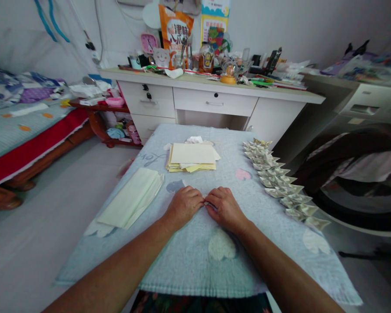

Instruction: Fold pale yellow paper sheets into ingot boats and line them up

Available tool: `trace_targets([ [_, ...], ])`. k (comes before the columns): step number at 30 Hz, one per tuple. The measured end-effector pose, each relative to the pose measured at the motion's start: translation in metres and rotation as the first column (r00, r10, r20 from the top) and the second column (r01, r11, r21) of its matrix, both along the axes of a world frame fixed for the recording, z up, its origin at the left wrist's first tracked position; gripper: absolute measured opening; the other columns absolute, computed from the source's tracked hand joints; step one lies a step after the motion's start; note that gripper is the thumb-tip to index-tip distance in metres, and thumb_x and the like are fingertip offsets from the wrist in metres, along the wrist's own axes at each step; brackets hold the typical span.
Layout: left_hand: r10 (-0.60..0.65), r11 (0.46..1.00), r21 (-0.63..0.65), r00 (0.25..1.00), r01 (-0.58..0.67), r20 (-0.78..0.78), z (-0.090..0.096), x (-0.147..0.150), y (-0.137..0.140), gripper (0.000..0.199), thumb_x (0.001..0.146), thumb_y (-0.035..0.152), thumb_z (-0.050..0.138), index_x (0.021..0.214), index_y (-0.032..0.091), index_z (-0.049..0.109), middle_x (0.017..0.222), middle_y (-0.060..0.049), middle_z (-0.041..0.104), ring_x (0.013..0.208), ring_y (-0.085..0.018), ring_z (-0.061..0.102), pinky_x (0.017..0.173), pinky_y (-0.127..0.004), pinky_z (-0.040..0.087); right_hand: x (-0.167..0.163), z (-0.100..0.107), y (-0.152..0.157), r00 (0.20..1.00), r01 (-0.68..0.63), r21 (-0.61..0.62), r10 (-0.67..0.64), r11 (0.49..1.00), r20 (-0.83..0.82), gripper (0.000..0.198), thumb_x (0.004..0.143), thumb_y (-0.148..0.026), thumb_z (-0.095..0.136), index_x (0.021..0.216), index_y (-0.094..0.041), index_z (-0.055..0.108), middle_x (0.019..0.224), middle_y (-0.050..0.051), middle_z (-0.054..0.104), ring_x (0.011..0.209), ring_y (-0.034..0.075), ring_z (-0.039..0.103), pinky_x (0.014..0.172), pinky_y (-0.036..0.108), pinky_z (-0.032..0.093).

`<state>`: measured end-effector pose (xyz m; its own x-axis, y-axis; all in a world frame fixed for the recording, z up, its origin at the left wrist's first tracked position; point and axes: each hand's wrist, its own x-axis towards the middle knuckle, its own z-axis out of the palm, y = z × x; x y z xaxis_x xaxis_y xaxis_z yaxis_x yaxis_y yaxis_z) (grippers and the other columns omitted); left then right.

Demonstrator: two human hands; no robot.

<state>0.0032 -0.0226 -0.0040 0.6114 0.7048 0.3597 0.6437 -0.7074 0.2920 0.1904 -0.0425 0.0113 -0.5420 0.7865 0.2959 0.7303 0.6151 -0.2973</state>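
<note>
Currently over the pale blue cloth [189, 265]: left hand [186, 204] and right hand [224, 208] brought together at the fingertips, knuckles up, fingers curled. Possibly pinching something small and thin between them; cannot tell what, as hidden behind the fingers.

Paper, by look, on three sides. Just beyond both hands: stack of cream and yellow sheets [193, 154], edges uneven. To the left of the left hand: folded pale sheaf [130, 198], lying at a slant, layers loose along one side. Well to the right of the right hand: row of folded paper shapes [278, 181], pointed at the ends, set close together.

Handling, by judgement: light, thin, readily creased; limp as a single sheet, stiffer along a fold. Likely to slip over neighbours in the stack, so best to lift one sheet by a corner or near edge. Grip sheaf across the middle, to keep layers from fanning. Take folded shapes gently by the body; points probably easiest to crush. Slight risk of tearing at thin edges, so keep the pinch soft.
</note>
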Motion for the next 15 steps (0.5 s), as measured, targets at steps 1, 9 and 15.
trace_targets([
  [1, -0.003, 1.000, 0.008, 1.000, 0.003, -0.008, -0.0005, -0.0001, -0.0003, 0.017, 0.090, 0.027, 0.055, 0.082, 0.018, 0.068, 0.080, -0.005, 0.065, 0.081, -0.018, 0.054, 0.076, -0.032, 0.040, -0.0003, -0.0008, 0.0000, 1.000, 0.007, -0.005, -0.007, 1.000, -0.001, 0.009, 0.083, -0.017, 0.063, 0.092, -0.019, 0.066, 0.088, 0.006, 0.062, 0.088, 0.021, 0.048, 0.080, 0.035, 0.032],
  [9, 0.009, 1.000, 0.003, 1.000, -0.009, 0.014, -0.0007, -0.0005, -0.0013, 0.015, 0.090, 0.027, 0.056, 0.083, 0.018, 0.067, 0.080, -0.003, 0.065, 0.080, -0.018, 0.054, 0.075, -0.032, 0.042, 0.0026, -0.0065, 0.0044, 0.997, 0.005, -0.051, -0.009, 0.999, -0.082, 0.010, 0.086, -0.021, 0.061, 0.094, -0.021, 0.067, 0.089, 0.003, 0.063, 0.087, 0.018, 0.053, 0.080, 0.032, 0.033],
  [15, 0.060, 0.991, -0.123, 0.989, -0.044, 0.133, 0.0019, -0.0033, -0.0030, 0.002, 0.083, 0.020, 0.064, 0.084, 0.018, 0.065, 0.085, -0.002, 0.064, 0.085, -0.018, 0.055, 0.079, -0.032, 0.042, 0.0020, -0.0050, 0.0040, 0.999, 0.003, -0.022, -0.004, 1.000, -0.051, 0.010, 0.088, -0.024, 0.060, 0.089, -0.021, 0.068, 0.089, 0.004, 0.062, 0.087, 0.017, 0.052, 0.081, 0.032, 0.032],
])
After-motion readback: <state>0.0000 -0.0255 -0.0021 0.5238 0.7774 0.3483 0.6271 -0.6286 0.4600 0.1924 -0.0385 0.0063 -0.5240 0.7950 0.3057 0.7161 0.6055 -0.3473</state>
